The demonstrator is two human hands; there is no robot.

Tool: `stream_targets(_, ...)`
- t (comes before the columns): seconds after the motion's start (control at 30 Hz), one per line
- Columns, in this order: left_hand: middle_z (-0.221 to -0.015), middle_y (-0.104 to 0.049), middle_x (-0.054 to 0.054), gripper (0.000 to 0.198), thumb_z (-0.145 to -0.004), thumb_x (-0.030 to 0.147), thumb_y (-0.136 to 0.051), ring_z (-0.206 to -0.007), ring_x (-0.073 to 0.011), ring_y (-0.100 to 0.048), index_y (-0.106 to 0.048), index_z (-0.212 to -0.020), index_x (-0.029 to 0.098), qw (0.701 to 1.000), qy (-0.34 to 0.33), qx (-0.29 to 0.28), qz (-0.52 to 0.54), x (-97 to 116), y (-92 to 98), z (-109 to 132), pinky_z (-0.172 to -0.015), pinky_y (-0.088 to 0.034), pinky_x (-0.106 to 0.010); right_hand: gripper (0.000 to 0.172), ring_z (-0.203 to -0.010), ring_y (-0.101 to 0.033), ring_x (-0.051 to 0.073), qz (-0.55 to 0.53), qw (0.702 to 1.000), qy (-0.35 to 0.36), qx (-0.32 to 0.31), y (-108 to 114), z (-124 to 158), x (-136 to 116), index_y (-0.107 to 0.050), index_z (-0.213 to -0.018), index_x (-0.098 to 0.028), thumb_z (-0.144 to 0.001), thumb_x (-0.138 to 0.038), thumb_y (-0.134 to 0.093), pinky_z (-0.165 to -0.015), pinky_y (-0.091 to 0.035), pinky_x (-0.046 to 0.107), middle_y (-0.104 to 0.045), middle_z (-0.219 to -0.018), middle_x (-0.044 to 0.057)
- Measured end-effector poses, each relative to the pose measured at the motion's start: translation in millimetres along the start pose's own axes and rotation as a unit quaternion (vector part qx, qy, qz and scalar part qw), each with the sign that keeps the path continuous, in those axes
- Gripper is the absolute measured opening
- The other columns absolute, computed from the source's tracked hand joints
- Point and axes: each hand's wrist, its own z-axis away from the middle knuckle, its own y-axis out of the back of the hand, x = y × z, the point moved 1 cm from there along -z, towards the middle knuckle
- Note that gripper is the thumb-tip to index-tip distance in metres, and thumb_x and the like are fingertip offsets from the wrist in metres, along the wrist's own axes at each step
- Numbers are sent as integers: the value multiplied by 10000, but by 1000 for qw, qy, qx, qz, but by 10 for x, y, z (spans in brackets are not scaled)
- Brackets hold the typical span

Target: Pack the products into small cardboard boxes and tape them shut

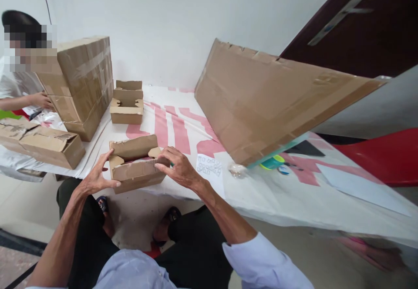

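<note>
A small brown cardboard box (139, 178) with its lid flap raised is at the near edge of the table, directly before me. Something reddish shows inside it, mostly hidden by the front wall. My left hand (96, 176) grips the box's left end, thumb low on the front and fingertips at the upper corner. At the right end, my right hand (179, 166) has its fingers bent over the top edge, by a side tab. Behind it, a second cardboard box (126, 115) of similar shape stands with its top unfolded.
Large taped cartons (83, 80) stand at the left, beside long low boxes (48, 143) and a co-worker's hand (42, 101). A big cardboard panel (277, 102) leans across the right. Near it lie a printed sheet (210, 169), a green tape roll (272, 162) and a red chair (385, 156).
</note>
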Motion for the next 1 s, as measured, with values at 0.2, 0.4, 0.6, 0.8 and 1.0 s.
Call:
stream_targets(0.2,-1785,-275,-147,1288,-723,426,-915,-1584,-441,-361,-150,-1757,352,999,-5,-34,8,-20,47,13,-1214,-448,-627,120,-1003,-679,264,56,991,110,-56,35,299,-181,-717,-907,-219,-956,-305,-784,-907,-553,432,-737,-1051,95)
stream_targets(0.4,-1833,-188,-114,1067,-870,551,-745,-1637,-456,-283,-182,-1755,354,995,18,-70,76,-53,99,35,-1228,-437,-637,85,-1067,-675,285,121,984,120,-50,-58,525,-189,-761,-990,-225,-958,-297,-793,-913,-561,456,-738,-1164,125)
stream_targets(0.6,-1802,-192,-185,1539,-617,547,-1001,-1656,-477,-204,-6,-1766,301,998,-17,-19,-56,1,-77,12,-1307,-322,-650,130,-945,-673,234,100,986,82,-107,-129,271,-167,-744,-898,-210,-1016,-204,-692,-872,-554,390,-724,-984,84)
stream_targets(0.8,-1775,-261,-185,1482,-675,453,-988,-1656,-445,-229,3,-1766,303,997,-49,-15,-65,-7,-87,9,-1349,-235,-624,187,-1013,-694,257,90,976,50,-194,-156,-278,-76,-761,-1102,-219,-942,-283,-832,-855,-543,357,-752,-1066,81)
stream_targets(1.0,-1786,-246,-183,1405,-692,445,-972,-1630,-447,-288,-71,-1765,339,999,-32,-14,-25,-1,-97,27,-1257,-412,-611,234,-934,-704,273,53,966,46,-248,-195,-573,113,-779,-1051,-260,-885,-379,-893,-801,-518,363,-762,-997,56)
